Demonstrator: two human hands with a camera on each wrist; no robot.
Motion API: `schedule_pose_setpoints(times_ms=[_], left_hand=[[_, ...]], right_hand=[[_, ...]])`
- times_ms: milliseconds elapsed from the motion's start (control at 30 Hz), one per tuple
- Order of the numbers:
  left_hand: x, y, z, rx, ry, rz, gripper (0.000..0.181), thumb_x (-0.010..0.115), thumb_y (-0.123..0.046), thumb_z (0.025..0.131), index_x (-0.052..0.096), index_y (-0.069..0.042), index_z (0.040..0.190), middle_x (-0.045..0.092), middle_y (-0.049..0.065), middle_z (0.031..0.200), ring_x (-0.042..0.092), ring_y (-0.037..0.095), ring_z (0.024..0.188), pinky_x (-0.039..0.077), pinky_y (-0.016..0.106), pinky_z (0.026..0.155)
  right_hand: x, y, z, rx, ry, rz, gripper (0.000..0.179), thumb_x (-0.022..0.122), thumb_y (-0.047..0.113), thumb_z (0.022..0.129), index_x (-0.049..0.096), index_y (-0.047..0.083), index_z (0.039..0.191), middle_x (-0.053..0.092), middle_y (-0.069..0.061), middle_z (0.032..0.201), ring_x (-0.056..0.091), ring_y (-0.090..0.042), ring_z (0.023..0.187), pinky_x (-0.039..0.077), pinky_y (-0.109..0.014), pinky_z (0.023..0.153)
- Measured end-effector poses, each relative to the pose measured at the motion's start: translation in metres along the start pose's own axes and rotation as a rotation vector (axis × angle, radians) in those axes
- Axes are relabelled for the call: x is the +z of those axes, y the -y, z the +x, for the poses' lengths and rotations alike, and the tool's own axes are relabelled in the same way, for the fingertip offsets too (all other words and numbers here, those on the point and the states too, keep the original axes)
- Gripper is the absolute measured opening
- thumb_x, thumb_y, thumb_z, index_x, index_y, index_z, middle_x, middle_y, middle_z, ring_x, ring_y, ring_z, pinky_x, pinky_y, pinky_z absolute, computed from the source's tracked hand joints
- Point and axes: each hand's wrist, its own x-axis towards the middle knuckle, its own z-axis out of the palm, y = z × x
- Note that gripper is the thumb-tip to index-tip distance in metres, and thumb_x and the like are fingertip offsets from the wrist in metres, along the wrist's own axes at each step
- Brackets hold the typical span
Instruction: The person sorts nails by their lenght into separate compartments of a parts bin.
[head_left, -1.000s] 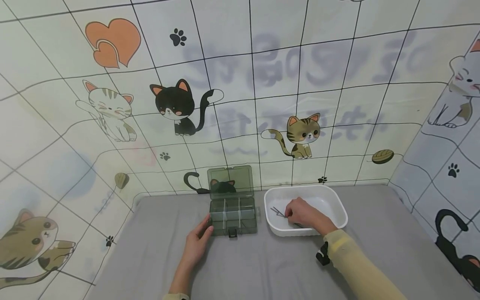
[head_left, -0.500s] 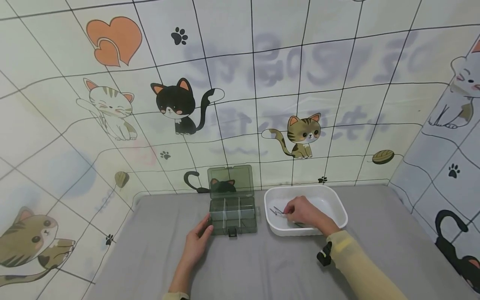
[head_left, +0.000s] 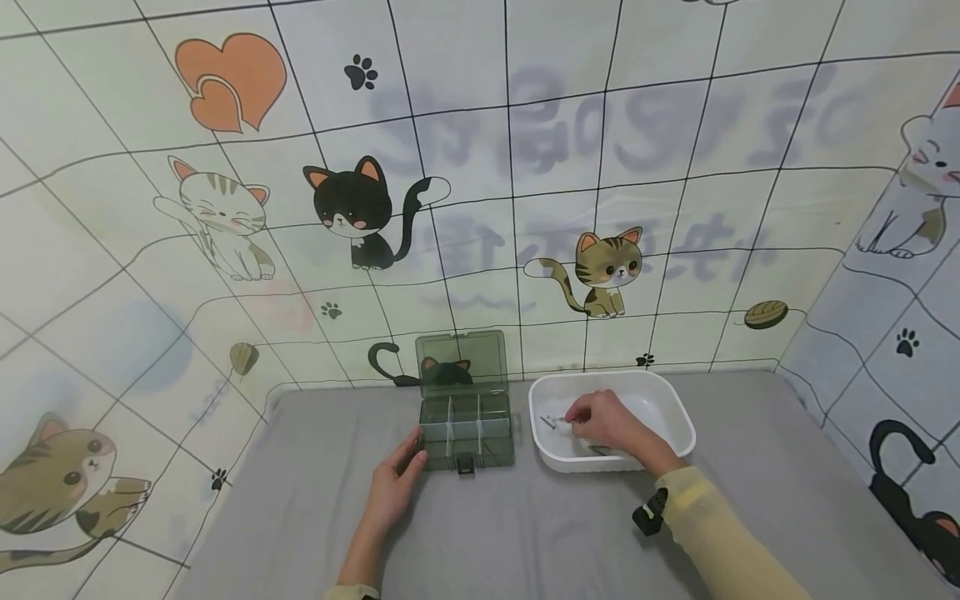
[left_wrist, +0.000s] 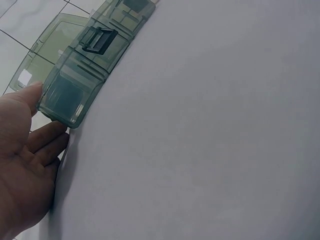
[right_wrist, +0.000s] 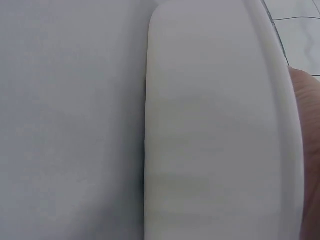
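A green translucent compartment box (head_left: 480, 454) stands with its lid (head_left: 480, 354) raised, and clear dividers split its inside. My left hand (head_left: 393, 483) holds the box's left front corner; in the left wrist view the thumb (left_wrist: 32, 95) rests at the upper edge and the fingers (left_wrist: 50, 142) at the lower edge. Inside the white tray (head_left: 667, 404), my right hand (head_left: 606, 419) pinches at thin grey metal pieces (head_left: 551, 422), which stick out left of the fingertips. Their exact kind is too small to tell. The right wrist view shows mostly the tray's outer wall (right_wrist: 215, 125).
Grey cloth (head_left: 555, 533) covers the table. Behind it rises a wall sheet (head_left: 465, 300) printed with cats and grid lines, close to the raised lid. Another dark thin piece (head_left: 602, 450) lies in the tray under the right hand. The box's black latch (head_left: 466, 465) faces front.
The right hand has shifted slightly left and up within the tray, and the thin metal pieces by its fingertips have moved a little. The left hand and the box stay put.
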Motion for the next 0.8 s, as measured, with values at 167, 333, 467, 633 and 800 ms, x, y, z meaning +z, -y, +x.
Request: schedule_pose_setpoints(times_ms=[167,333,467,633,800], left_hand=[[0.000,0.000,0.000,-0.013,0.005,0.001,0.048,0.063,-0.023,0.104,0.054,-0.014,0.151,0.055,0.013,0.149,0.043,0.035,0.143,0.033,0.054,0.117],[0.000,0.000,0.000,-0.016,0.005,0.009,0.049,0.063,-0.026,0.105,0.053,-0.014,0.151,0.055,0.015,0.148,0.045,0.036,0.142,0.035,0.055,0.116],[0.000,0.000,0.000,-0.013,-0.001,0.017,0.048,0.063,-0.024,0.105,0.054,-0.013,0.151,0.055,0.016,0.148,0.046,0.037,0.141,0.036,0.056,0.114],[0.000,0.001,0.000,-0.006,-0.003,0.012,0.048,0.063,-0.021,0.105,0.053,-0.013,0.151,0.055,0.016,0.148,0.046,0.037,0.141,0.036,0.056,0.114],[-0.001,0.000,0.000,0.000,0.001,0.006,0.049,0.063,-0.025,0.104,0.054,-0.013,0.150,0.056,0.016,0.147,0.045,0.037,0.141,0.035,0.055,0.115]], right_hand=[[-0.002,0.000,-0.003,-0.011,-0.037,0.018,0.017,0.071,-0.001,0.078,0.079,0.000,0.092,0.069,0.003,0.077,0.057,-0.009,0.071,0.049,-0.025,0.063],[-0.005,0.005,-0.005,-0.016,-0.070,0.057,0.019,0.068,0.001,0.078,0.079,0.000,0.093,0.071,-0.002,0.080,0.058,-0.009,0.073,0.050,-0.024,0.065],[-0.007,0.012,-0.004,-0.019,-0.089,0.081,0.019,0.067,0.000,0.078,0.079,0.000,0.094,0.072,0.001,0.082,0.060,-0.010,0.074,0.051,-0.024,0.066],[-0.007,0.021,-0.003,-0.036,-0.091,0.097,0.020,0.066,-0.002,0.078,0.078,-0.001,0.094,0.072,0.002,0.082,0.060,-0.010,0.074,0.052,-0.025,0.066],[-0.003,0.028,-0.001,-0.044,-0.081,0.104,0.020,0.069,-0.001,0.078,0.079,0.000,0.095,0.071,0.000,0.083,0.059,-0.011,0.074,0.051,-0.025,0.066]])
